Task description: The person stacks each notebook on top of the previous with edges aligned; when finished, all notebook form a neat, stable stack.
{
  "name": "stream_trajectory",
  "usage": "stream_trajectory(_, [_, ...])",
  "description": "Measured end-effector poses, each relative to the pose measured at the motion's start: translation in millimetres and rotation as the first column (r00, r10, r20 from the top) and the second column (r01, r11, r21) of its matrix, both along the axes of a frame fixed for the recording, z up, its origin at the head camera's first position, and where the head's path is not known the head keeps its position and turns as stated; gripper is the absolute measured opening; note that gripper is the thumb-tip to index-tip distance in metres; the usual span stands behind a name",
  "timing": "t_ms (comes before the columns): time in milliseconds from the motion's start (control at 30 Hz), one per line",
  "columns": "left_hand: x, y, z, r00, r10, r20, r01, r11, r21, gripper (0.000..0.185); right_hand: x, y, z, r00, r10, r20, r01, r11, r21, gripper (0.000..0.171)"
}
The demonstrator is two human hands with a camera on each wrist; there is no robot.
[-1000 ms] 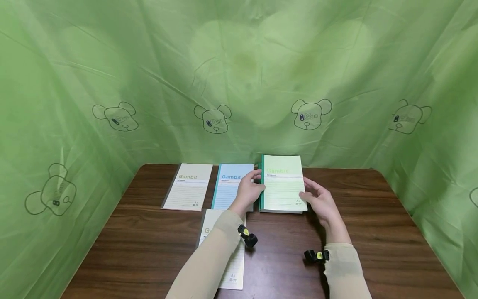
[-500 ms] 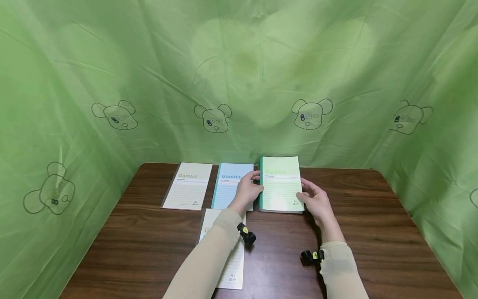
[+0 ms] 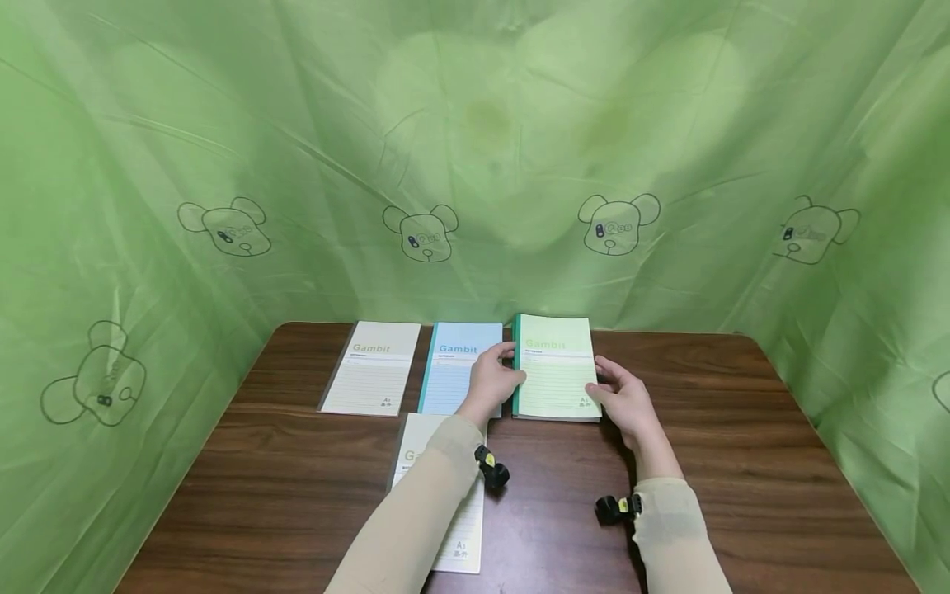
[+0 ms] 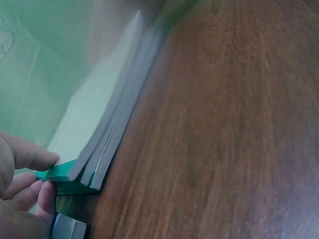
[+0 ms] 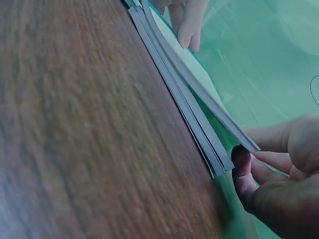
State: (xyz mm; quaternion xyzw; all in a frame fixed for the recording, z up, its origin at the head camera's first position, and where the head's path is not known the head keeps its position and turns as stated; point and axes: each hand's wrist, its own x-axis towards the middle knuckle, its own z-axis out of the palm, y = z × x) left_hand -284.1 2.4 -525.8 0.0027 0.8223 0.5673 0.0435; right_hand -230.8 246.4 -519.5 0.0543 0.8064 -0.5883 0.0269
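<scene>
Notebooks lie in a row at the back of the brown surface: a cream notebook, a blue notebook, then a green pile. The left hand pinches the pile's left edge, and the right hand pinches its right corner. A sleeve hides part of the near notebook. Only the wrist views show the pile is several books.
</scene>
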Motion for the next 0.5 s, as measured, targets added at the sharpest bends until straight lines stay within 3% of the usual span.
stream_trajectory(333, [5.5,2.3,8.4,0.998,0.001,-0.064,-0.006,0.996,-0.086,0.057,1.6,-4.0,1.8,0.999,-0.051,0.011,0.051,0.998,-0.023,0.064])
stream_trajectory(500, [5.0,4.1,7.1,0.997,0.007,-0.081,-0.017,0.992,-0.124,0.055,1.0,-3.7,2.8,0.999,-0.045,0.017,0.044,0.999,0.032,0.060])
